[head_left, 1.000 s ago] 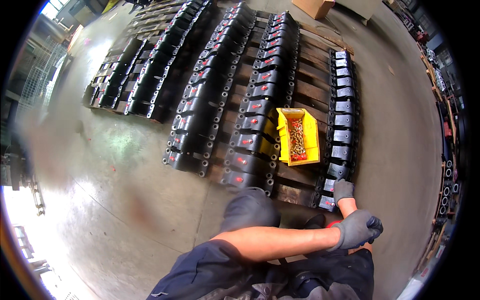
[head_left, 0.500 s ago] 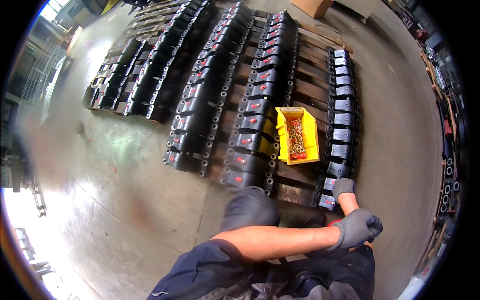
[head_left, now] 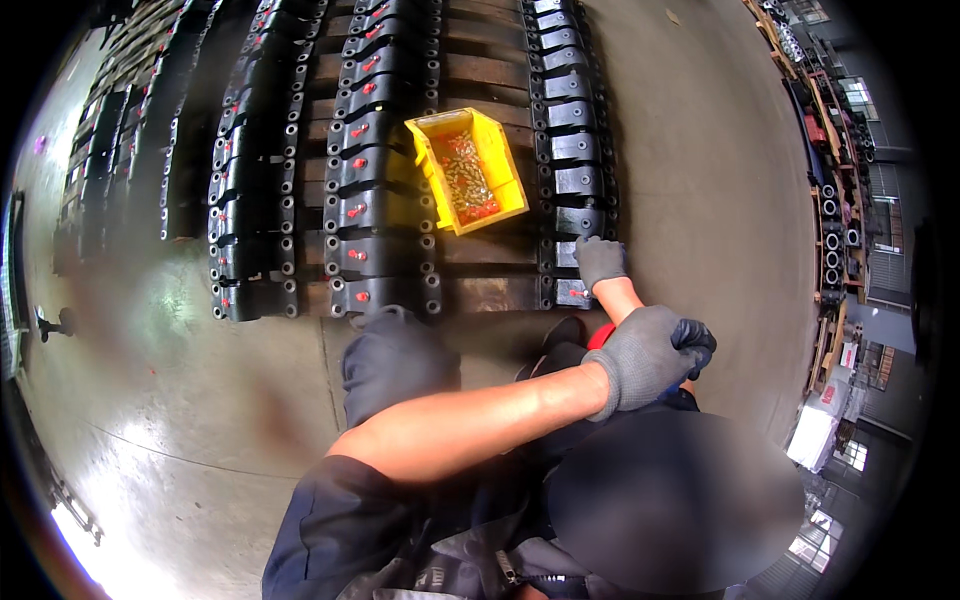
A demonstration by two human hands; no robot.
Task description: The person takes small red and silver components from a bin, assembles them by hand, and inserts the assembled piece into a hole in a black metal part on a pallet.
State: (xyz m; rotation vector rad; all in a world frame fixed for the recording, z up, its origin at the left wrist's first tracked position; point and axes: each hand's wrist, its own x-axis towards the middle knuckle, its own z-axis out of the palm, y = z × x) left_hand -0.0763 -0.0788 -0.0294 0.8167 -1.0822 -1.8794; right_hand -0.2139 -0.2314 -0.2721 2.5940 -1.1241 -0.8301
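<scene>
My right hand (head_left: 602, 262), in a grey knit glove, is bent down on the near end of a narrow row of black metal blocks (head_left: 575, 182). Its fingertips are hidden, and so is whatever they pinch. Beside it, the nearest block carries a small red-tipped fitting (head_left: 576, 294). My left hand (head_left: 655, 360), in a grey glove with dark fingers, crosses over my right forearm with its fingers curled closed; its contents are hidden. A yellow bin (head_left: 508, 190), left of the row, holds many small brass-coloured fittings (head_left: 462, 172) and red pieces.
Further left, longer rows of curved black metal parts (head_left: 380, 215) with red-tipped fittings lie on wooden pallets (head_left: 490, 296). My knee (head_left: 400, 362) is by their near end. Concrete floor (head_left: 690, 170) runs along the right, up to shelving (head_left: 825, 200) stacked with parts.
The view has shifted, so the rows and bin appear further left and higher. My right hand remains at the near end of the narrow row, and my left stays closed over the right forearm.
</scene>
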